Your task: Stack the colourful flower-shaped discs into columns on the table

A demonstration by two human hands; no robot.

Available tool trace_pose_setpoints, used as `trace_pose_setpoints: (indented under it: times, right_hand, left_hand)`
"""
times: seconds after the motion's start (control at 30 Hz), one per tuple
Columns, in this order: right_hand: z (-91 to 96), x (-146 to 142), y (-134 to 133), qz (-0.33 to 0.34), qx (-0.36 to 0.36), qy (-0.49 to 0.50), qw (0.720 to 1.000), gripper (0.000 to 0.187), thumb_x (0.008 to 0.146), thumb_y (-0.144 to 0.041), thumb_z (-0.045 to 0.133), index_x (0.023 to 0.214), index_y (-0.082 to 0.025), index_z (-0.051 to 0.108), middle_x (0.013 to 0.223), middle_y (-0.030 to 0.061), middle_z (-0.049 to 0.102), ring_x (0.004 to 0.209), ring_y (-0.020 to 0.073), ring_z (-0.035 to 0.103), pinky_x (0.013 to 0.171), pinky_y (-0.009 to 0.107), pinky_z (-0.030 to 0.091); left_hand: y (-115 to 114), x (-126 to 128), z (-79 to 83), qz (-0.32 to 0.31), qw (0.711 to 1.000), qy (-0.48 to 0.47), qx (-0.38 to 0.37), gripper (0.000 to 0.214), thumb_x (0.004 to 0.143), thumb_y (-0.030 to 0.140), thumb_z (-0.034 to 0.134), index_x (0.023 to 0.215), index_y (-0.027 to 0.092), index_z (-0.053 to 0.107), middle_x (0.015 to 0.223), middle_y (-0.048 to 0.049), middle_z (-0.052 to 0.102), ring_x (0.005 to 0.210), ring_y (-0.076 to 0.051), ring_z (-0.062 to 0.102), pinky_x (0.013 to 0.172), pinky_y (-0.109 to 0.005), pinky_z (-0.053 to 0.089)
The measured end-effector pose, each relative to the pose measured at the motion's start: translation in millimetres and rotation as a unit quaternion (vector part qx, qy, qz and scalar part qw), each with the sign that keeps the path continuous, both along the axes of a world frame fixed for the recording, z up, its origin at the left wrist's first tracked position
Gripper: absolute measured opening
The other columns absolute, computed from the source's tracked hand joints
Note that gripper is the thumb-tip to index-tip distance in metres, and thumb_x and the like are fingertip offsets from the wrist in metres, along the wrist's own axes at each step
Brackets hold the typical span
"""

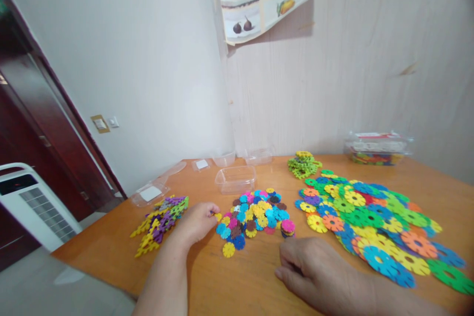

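Observation:
My left hand (198, 223) is at the left edge of a pile of small notched plastic discs (255, 212) in yellow, blue, pink and brown. Its thumb and fingers are pinched together, with a small notched disc (212, 213) partly showing at the tips. My right hand (313, 264) rests on the table with its fingers curled in, and nothing shows in the grip. Just beyond its knuckles is a short stack of small discs (288, 228) topped by a pink one. A lone yellow disc (228, 250) lies at the pile's near edge.
Large notched discs (370, 217) spread across the right side. Purple and yellow interlocking pieces (163, 224) lie left; green ones (303, 165) are heaped at the back. A clear tub (236, 180) stands behind the small pile. A filled clear box (378, 148) is by the wall.

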State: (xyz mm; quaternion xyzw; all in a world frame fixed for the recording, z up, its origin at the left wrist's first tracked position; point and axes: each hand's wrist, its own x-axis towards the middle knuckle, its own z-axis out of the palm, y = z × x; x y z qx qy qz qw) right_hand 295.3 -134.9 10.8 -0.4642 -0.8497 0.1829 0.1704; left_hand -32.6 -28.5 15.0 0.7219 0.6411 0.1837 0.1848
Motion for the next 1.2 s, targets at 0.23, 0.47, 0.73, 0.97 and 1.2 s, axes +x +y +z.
trace_pose_setpoints:
  times: [0.23,0.47,0.73,0.97,1.2]
  right_hand:
    - [-3.1,0,0,-0.003,-0.001,-0.004,1.000,0.026,0.092,-0.036,0.055,0.071,-0.020,0.055,0.071,-0.0013,0.064,0.060,0.0103,0.050,0.054,0.024,0.026]
    - [-3.0,0,0,-0.004,-0.001,-0.002,1.000,0.026,0.092,-0.037,0.054,0.072,-0.021,0.056,0.072,-0.0012,0.065,0.060,0.0106,0.051,0.055,0.025,0.026]
    - [-1.6,0,-1,-0.003,-0.009,-0.003,1.000,0.026,0.092,-0.037,0.055,0.072,-0.020,0.055,0.073,-0.0014,0.065,0.061,0.0106,0.053,0.054,0.024,0.027]
    - [-1.2,-1,0,0.004,-0.001,-0.004,1.000,0.025,0.093,-0.036,0.053,0.073,-0.021,0.055,0.073,-0.0020,0.065,0.061,0.0107,0.053,0.054,0.025,0.026]
    - [-1.7,0,1,0.002,0.000,-0.008,1.000,0.026,0.093,-0.036,0.053,0.072,-0.021,0.055,0.073,-0.0020,0.065,0.061,0.0106,0.053,0.054,0.025,0.026]
  left_hand:
    - [-3,5,3.7,0.019,1.000,0.011,-0.016,0.018,0.074,0.030,0.058,0.087,0.021,0.067,0.071,0.0021,0.064,0.062,-0.014,0.054,0.051,-0.023,0.027]
    - [-8,11,11.2,0.038,0.995,-0.096,0.010,0.014,0.069,0.030,0.061,0.078,0.019,0.064,0.067,0.0021,0.060,0.062,-0.013,0.051,0.054,-0.023,0.032]
    - [-2,1,19.0,0.147,0.950,-0.266,0.065,0.018,0.067,0.033,0.060,0.072,0.017,0.064,0.065,0.0012,0.058,0.065,-0.014,0.050,0.064,-0.025,0.036]
    - [3,0,14.0,0.188,0.954,-0.225,0.053,0.015,0.069,0.032,0.057,0.069,0.017,0.062,0.062,0.0008,0.058,0.061,-0.014,0.050,0.061,-0.025,0.037]
    - [7,0,5.1,0.196,0.960,-0.187,0.064,0.018,0.073,0.031,0.053,0.074,0.016,0.064,0.065,-0.0003,0.060,0.061,-0.014,0.052,0.058,-0.025,0.036]
